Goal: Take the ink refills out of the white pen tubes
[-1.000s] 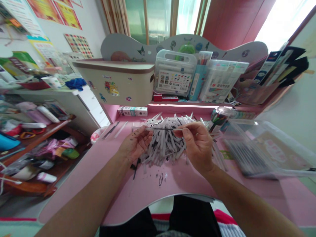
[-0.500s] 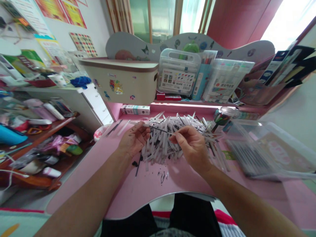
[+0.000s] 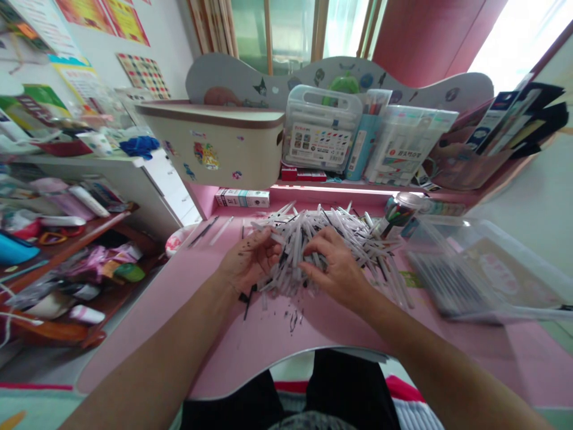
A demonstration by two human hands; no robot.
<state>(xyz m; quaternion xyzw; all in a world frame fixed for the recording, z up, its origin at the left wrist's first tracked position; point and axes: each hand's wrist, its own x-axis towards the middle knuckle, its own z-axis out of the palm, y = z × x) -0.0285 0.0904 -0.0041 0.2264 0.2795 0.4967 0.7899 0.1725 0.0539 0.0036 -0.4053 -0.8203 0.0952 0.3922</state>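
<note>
A heap of slim whitish tubes like pen barrels (image 3: 293,248), mixed with thin dark sticks, lies on the pink desk (image 3: 268,352). My left hand (image 3: 250,260) is at the heap's left side, palm turned up, its fingers closed on a pale pen barrel (image 3: 276,237). Over the middle of the heap is my right hand (image 3: 338,269), thumb and fingers apart and curved down toward the tubes. I see nothing held in it. Near my left wrist lie a dark stick (image 3: 247,304) and small black bits. Dark crumbs and shavings (image 3: 293,321) are scattered in front of the heap.
A drink can (image 3: 398,212) stands right of the heap, beside a clear plastic box (image 3: 492,269) and a row of grey sticks (image 3: 447,286). A few sticks (image 3: 219,232) lie at the left. Behind, a shelf carries a cream bin (image 3: 224,146) and marker cases (image 3: 322,131).
The thin dark stick stretched between my hands is gone from them. My right hand has opened and lowered onto the heap. My left hand still holds a pale barrel.
</note>
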